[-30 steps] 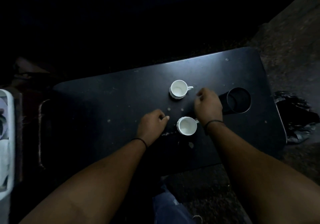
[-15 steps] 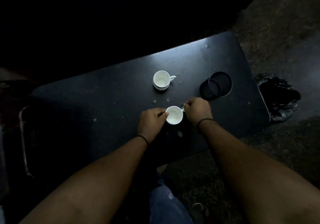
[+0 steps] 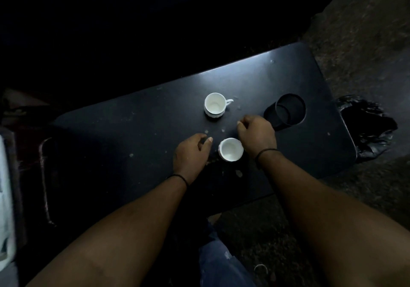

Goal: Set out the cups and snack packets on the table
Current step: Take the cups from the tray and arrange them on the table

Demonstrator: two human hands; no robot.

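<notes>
1. Head view: a dark tabletop (image 3: 133, 131) runs slantwise across the frame, its long axis going from lower left to upper right, with pale specks scattered on it.
2. A white cup (image 3: 214, 105) stands upright near the middle of the tabletop, mouth up, its handle pointing right.
3. A second white cup (image 3: 230, 149) stands upright closer to the person, between the two hands. Its handle is hidden; I cannot tell which way it points.
4. The left hand (image 3: 190, 155) rests on the tabletop just left of the nearer cup, knuckles up, fingers (image 3: 205, 140) loosely curled with the tips aimed toward the cup. It holds nothing, and a narrow gap shows between it and the cup.
5. The right hand (image 3: 257, 135) sits just right of and slightly beyond the nearer cup, fingers curled under. The wrist side overlaps the cup's rim; whether it grips the handle or anything else cannot be told.
6. A round cup-holder hole (image 3: 290, 109) sits in the tabletop beyond the right hand.
7. A crumpled black bag (image 3: 368, 131) lies on the floor off the right end of the tabletop.
8. Each wrist wears a thin dark band (image 3: 265, 152).
</notes>
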